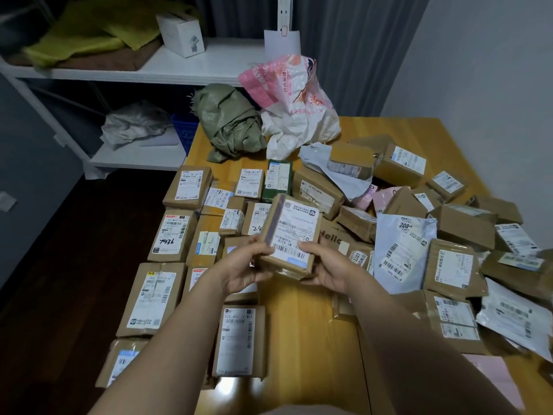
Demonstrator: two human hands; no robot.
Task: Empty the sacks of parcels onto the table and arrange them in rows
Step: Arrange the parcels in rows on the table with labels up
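I hold a brown cardboard parcel [291, 235] with a white shipping label above the middle of the wooden table [299, 319], tilted with its label facing me. My left hand [245, 268] grips its near left corner and my right hand [323, 265] grips its near right corner. Several labelled parcels [173, 232] lie in rows on the table's left side. A loose heap of boxes and poly mailers [449, 235] covers the right side. An empty green woven sack [230, 121] and a white and pink sack [293, 103] lie crumpled at the table's far end.
A white shelf unit [143, 67] stands behind the table on the left, with yellow cloth, a white box and a blue crate on it. Dark wooden floor [59, 295] lies to the left. A grey curtain and a white wall close the back right.
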